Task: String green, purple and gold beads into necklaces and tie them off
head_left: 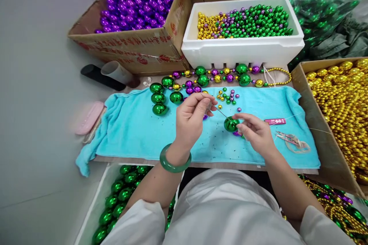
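Observation:
My left hand [189,116] is closed in a pinch on a thin long needle [222,113], which slants down to a large shiny green bead [230,124]. My right hand [257,134] grips that bead at its right side with thumb and fingers. Just under it a bit of a purple bead [237,133] shows, partly hidden. Small loose beads [228,97] in gold, green and purple lie beyond my hands on the turquoise towel [138,134]. Several large green beads [160,109] sit left of my left hand, with purple ones partly covered by it.
Behind the towel lies a strung bead necklace [217,78]. A white foam box [241,49] of small beads and a carton [126,46] of purple beads stand farther back. At right are a carton [322,122] of gold bead strings, small scissors [287,138] and a pink label [275,121].

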{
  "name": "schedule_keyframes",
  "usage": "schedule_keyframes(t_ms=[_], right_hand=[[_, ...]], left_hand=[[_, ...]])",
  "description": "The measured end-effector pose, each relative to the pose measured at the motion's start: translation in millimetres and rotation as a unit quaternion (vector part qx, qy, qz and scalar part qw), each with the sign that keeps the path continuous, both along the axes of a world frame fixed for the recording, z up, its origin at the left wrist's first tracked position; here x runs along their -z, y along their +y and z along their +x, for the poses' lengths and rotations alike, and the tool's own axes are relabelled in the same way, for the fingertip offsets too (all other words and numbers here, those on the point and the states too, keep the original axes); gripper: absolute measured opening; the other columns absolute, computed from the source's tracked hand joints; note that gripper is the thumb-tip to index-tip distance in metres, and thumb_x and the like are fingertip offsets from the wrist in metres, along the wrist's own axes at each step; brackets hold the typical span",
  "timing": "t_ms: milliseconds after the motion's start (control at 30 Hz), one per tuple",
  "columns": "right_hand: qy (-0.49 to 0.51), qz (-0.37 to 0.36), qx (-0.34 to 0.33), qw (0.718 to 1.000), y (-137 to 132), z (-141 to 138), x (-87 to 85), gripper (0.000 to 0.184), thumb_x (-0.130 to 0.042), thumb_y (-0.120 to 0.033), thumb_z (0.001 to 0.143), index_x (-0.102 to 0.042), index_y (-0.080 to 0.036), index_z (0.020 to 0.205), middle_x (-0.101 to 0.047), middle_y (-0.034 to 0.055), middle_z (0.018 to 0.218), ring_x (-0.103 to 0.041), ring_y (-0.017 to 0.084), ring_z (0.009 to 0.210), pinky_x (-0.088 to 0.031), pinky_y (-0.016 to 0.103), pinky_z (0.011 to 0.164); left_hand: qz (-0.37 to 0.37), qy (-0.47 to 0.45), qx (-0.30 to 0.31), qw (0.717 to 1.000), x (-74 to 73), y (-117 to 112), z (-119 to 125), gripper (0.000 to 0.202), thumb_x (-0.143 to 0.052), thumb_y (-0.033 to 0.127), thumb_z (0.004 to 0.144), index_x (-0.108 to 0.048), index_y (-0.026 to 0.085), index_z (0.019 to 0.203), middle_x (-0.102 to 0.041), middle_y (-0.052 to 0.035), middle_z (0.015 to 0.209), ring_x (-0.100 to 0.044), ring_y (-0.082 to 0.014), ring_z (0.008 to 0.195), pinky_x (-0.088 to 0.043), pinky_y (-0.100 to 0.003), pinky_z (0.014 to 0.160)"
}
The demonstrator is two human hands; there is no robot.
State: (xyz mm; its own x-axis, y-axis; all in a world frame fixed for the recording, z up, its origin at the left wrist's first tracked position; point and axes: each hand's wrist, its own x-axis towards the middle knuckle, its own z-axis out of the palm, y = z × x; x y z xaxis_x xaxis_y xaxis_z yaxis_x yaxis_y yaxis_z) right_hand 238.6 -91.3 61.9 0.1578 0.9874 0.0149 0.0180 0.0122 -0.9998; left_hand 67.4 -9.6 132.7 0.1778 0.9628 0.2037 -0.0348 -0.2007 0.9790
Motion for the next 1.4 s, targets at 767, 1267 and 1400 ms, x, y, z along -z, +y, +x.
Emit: schedule_keyframes(t_ms=[767, 1267, 1400], right_hand=[[0.216, -0.032, 0.083, 0.972, -9.8, -8.3, 25.0, 0.021, -0.066, -0.038, 0.079, -0.063, -0.019, 0.088, -0.053, -0.0028, 0.058, -0.048, 0.01, 0.052, -0.04, 0.023, 0.051], [0.075, -0.055, 0.152, 0.984, -24.3, 7.6, 40.7, 0.017, -0.069, -0.034, 0.077, -0.071, -0.018, 0.081, -0.052, -0.002, 0.056, -0.042, 0.009, 0.051, -0.032, 0.023, 0.048], [0.067, -0.048, 0.145, 0.986, -23.0, 5.6, 40.5, 0.017, -0.069, -0.034, 0.077, -0.071, -0.018, 0.08, -0.051, -0.0024, 0.055, -0.041, 0.009, 0.051, -0.032, 0.023, 0.047]], left_hand=[[0.072, 0.519, 0.257, 0.812, 100.1, 59.7, 97.9, 0.009, -0.066, 0.018, 0.074, -0.071, 0.012, 0.078, -0.07, -0.0153, 0.086, -0.065, -0.0286, 0.093, -0.048, -0.037, 0.084], [-0.341, -0.243, 0.122, 0.9, 56.7, 60.7, 11.9, 0.019, -0.064, 0.028, 0.083, -0.068, 0.016, 0.098, -0.07, -0.0057, 0.09, -0.065, -0.0108, 0.076, -0.051, -0.021, 0.063], [-0.337, -0.256, 0.114, 0.899, 58.4, 57.5, 8.8, 0.02, -0.061, 0.026, 0.086, -0.068, 0.016, 0.101, -0.07, -0.0054, 0.089, -0.065, -0.0102, 0.074, -0.051, -0.022, 0.064]])
